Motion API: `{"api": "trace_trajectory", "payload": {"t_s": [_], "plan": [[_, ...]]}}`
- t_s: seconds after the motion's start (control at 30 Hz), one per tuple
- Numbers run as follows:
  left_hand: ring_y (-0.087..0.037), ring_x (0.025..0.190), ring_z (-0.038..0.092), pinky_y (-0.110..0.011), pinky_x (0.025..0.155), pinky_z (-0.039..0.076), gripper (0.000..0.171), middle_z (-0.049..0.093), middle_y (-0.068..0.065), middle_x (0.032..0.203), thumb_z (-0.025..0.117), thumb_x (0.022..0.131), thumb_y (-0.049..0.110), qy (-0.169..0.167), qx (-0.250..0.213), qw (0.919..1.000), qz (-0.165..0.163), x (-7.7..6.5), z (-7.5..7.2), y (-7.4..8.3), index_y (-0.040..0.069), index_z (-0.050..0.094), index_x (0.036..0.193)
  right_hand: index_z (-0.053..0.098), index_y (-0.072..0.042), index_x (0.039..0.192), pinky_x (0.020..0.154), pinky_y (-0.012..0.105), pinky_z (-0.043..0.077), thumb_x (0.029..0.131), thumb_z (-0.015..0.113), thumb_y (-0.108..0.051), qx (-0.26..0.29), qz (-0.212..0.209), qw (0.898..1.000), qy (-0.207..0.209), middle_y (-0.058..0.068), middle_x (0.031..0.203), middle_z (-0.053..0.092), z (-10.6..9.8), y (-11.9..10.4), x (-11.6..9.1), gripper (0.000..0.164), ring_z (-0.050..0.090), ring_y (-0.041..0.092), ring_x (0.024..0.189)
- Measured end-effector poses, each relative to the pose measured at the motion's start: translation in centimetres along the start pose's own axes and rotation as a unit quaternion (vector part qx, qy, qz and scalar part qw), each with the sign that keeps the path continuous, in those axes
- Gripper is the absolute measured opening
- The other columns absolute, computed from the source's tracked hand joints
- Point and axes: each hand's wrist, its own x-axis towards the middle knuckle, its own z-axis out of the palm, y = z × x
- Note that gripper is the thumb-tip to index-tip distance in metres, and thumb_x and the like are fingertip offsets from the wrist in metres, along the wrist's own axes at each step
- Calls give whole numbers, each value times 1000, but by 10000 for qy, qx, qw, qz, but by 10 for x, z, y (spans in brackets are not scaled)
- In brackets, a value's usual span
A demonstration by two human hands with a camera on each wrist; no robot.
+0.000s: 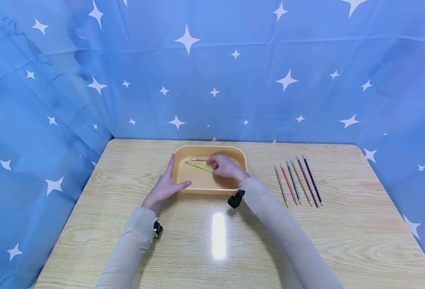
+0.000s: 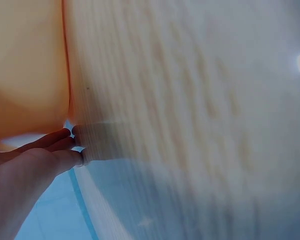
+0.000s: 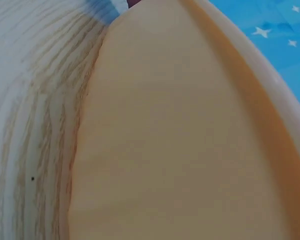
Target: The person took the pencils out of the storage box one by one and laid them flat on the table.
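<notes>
A shallow orange-yellow tray stands near the far edge of the table. Two pencils lie inside: a yellow-green pencil set at a slant and a brownish pencil behind it. My right hand reaches into the tray with bent fingers, its fingertips right over the pencils and covering part of both; I cannot tell whether it pinches one. At the tray's left side my left hand spreads its straight fingers along the wall, thumb toward the front rim. The left wrist view shows this hand beside the tray.
To the right of the tray several pencils lie side by side in a slanted row on the wooden table. A blue curtain with white stars hangs behind the table's back edge and along its sides.
</notes>
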Motion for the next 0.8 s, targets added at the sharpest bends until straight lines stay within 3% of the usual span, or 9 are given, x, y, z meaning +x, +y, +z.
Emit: {"api": "trace_trajectory", "payload": {"t_s": [0.57, 0.8], "plan": [[-37, 139, 26, -50, 112, 21, 117, 12, -16, 159, 79, 80, 38, 16, -78, 10000, -42, 0, 0, 2, 30, -10, 155, 65, 0, 110, 82, 31, 49, 85, 69, 2, 365, 206, 9991, 43, 6, 95, 64, 1, 2, 1, 26, 59, 19, 89], [-39, 140, 24, -52, 112, 20, 117, 12, -19, 158, 80, 79, 38, 28, -66, 10000, -39, 0, 0, 1, 29, -9, 155, 66, 0, 107, 74, 28, 50, 84, 68, 3, 611, 245, 9977, 181, 5, 90, 66, 1, 4, 2, 23, 60, 17, 82]]}}
